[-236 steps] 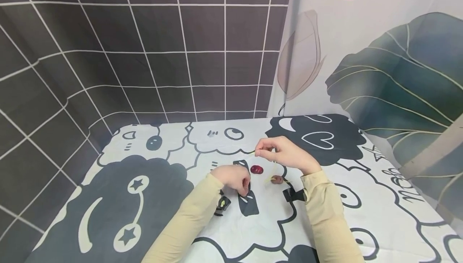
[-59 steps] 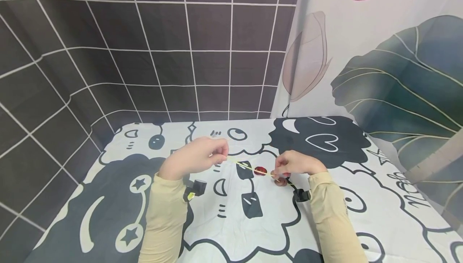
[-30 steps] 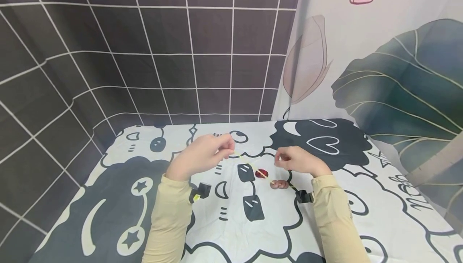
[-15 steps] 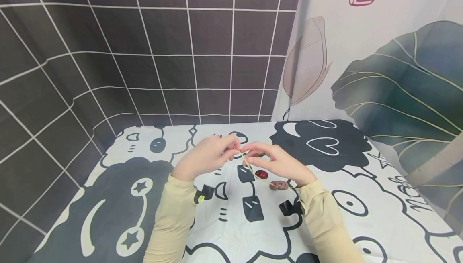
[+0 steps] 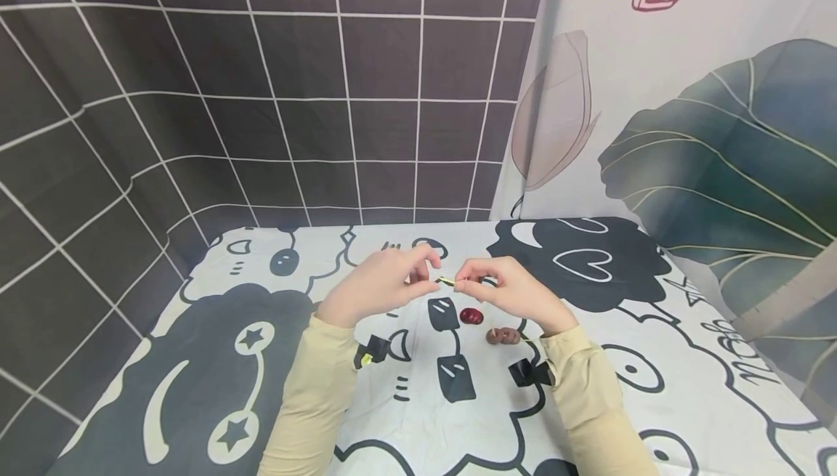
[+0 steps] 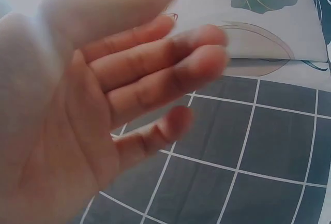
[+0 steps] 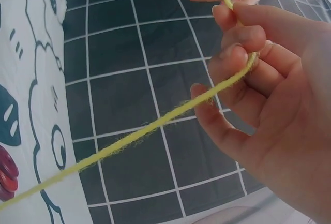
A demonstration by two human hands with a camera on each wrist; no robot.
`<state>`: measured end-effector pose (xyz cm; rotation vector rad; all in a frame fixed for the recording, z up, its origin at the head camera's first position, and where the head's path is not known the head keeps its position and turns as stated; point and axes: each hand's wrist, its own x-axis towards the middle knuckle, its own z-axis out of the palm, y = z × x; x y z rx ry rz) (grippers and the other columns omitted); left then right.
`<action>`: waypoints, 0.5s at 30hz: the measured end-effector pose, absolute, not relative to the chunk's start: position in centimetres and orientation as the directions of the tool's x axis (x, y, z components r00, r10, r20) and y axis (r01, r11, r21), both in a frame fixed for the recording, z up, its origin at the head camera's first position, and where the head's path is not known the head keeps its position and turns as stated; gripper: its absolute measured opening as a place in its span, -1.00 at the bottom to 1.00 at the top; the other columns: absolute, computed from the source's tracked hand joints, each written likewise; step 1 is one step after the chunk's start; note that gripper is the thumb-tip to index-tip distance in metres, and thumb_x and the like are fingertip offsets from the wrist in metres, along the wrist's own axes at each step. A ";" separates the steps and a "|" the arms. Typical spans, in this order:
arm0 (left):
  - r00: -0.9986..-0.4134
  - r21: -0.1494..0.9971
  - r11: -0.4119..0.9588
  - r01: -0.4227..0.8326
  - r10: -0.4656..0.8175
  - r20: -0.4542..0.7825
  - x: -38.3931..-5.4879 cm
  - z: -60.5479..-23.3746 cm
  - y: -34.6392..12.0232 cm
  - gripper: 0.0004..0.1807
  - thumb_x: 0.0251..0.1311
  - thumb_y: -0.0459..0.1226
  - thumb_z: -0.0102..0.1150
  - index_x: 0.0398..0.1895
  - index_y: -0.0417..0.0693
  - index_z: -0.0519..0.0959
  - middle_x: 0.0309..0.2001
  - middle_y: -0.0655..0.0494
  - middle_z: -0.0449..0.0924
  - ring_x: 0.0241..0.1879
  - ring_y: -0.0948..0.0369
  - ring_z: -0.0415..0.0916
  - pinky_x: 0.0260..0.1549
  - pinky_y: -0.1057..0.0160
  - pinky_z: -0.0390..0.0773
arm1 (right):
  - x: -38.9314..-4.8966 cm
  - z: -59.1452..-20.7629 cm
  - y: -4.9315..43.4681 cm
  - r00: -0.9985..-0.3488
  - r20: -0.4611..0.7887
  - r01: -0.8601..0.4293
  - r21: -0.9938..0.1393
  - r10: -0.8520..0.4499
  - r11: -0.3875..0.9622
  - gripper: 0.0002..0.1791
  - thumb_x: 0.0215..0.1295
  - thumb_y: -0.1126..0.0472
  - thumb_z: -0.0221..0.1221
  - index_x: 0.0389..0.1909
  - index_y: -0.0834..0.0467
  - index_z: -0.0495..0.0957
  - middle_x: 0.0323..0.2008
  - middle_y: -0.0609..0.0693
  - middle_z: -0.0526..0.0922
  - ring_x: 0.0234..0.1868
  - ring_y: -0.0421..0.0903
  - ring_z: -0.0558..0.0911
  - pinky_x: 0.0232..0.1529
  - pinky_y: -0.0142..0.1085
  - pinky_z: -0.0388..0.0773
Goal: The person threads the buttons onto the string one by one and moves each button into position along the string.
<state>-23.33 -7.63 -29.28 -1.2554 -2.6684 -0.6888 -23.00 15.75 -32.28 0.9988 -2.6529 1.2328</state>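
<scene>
A piece of yellow yarn point(image 7: 150, 125) comes out of my right hand point(image 5: 513, 291), which pinches it near its tip between thumb and index finger. From there the strand slants down past red button-like discs point(image 7: 8, 172). My left hand point(image 5: 382, 287) is just left of the yarn tip, thumb and fingers apart. The left wrist view shows its fingers point(image 6: 155, 69) loosely bent and blurred, with nothing in the palm. Brown round pieces point(image 5: 503, 336) lie on the cloth below the right hand, and the red discs point(image 5: 471, 316) sit up and left of them.
A white cloth with black cartoon prints point(image 5: 431, 432) covers the table. A dark gridded curtain point(image 5: 379, 127) stands behind, and a pale leaf-printed one point(image 5: 719, 171) at the right. Small black wrist cameras point(image 5: 374, 349) are on both sleeves.
The right hand pinched the yarn near the brown pieces, let go, then rose leftward and now pinches its tip. The left hand, which held that tip, has spread its fingers.
</scene>
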 end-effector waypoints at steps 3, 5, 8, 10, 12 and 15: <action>-0.687 0.463 0.555 0.691 0.704 0.180 -23.6 -29.6 -7.5 -0.60 0.22 -0.12 0.25 0.06 -0.04 0.45 -0.29 0.14 0.72 -0.42 0.33 0.57 -0.40 0.40 0.52 | -22.9 -32.2 15.9 -0.798 0.288 -0.563 -0.670 -0.529 0.484 -0.92 0.29 0.22 0.21 -0.38 0.01 0.63 -0.58 -0.24 0.53 -0.42 -0.29 0.49 -0.26 -0.36 0.43; -0.700 0.506 0.566 0.651 0.706 0.110 -24.0 -30.2 -7.2 -0.55 0.24 -0.07 0.22 0.13 -0.03 0.43 -0.24 0.12 0.72 -0.34 0.29 0.60 -0.33 0.36 0.55 | -22.9 -32.2 16.1 -0.801 0.282 -0.559 -0.671 -0.529 0.488 -0.91 0.29 0.23 0.21 -0.40 0.01 0.62 -0.59 -0.24 0.51 -0.42 -0.29 0.47 -0.26 -0.36 0.43; -0.692 0.508 0.587 0.631 0.721 0.025 -24.8 -31.6 -6.4 -0.54 0.27 -0.04 0.16 0.15 -0.06 0.45 -0.18 0.08 0.71 -0.22 0.24 0.63 -0.21 0.31 0.57 | -23.0 -32.3 16.2 -0.795 0.285 -0.565 -0.669 -0.536 0.482 -0.90 0.29 0.24 0.21 -0.42 0.03 0.62 -0.60 -0.22 0.50 -0.43 -0.30 0.45 -0.28 -0.37 0.42; -0.670 0.500 0.590 0.633 0.742 -0.027 -25.4 -32.7 -5.7 -0.55 0.29 -0.05 0.14 0.14 -0.09 0.47 -0.14 0.05 0.71 -0.17 0.22 0.63 -0.13 0.30 0.57 | -23.1 -32.3 16.4 -0.784 0.297 -0.581 -0.663 -0.545 0.473 -0.88 0.29 0.26 0.20 -0.43 0.04 0.62 -0.59 -0.22 0.50 -0.43 -0.31 0.44 -0.30 -0.38 0.42; -0.630 0.495 0.569 0.656 0.774 -0.055 -26.0 -33.9 -4.9 -0.59 0.31 -0.08 0.12 0.09 -0.13 0.50 -0.12 0.04 0.70 -0.15 0.19 0.63 -0.11 0.28 0.58 | -23.2 -32.2 16.5 -0.774 0.309 -0.594 -0.656 -0.553 0.465 -0.88 0.28 0.28 0.19 -0.44 0.05 0.61 -0.58 -0.23 0.53 -0.43 -0.32 0.45 -0.30 -0.39 0.43; -0.566 0.479 0.525 0.704 0.822 -0.068 -26.7 -35.5 -3.8 -0.67 0.32 -0.13 0.12 0.03 -0.12 0.57 -0.06 0.06 0.65 -0.06 0.15 0.58 -0.01 0.25 0.54 | -23.3 -32.1 16.7 -0.760 0.321 -0.613 -0.643 -0.565 0.459 -0.87 0.28 0.29 0.19 -0.46 0.06 0.61 -0.57 -0.24 0.56 -0.42 -0.34 0.47 -0.29 -0.40 0.43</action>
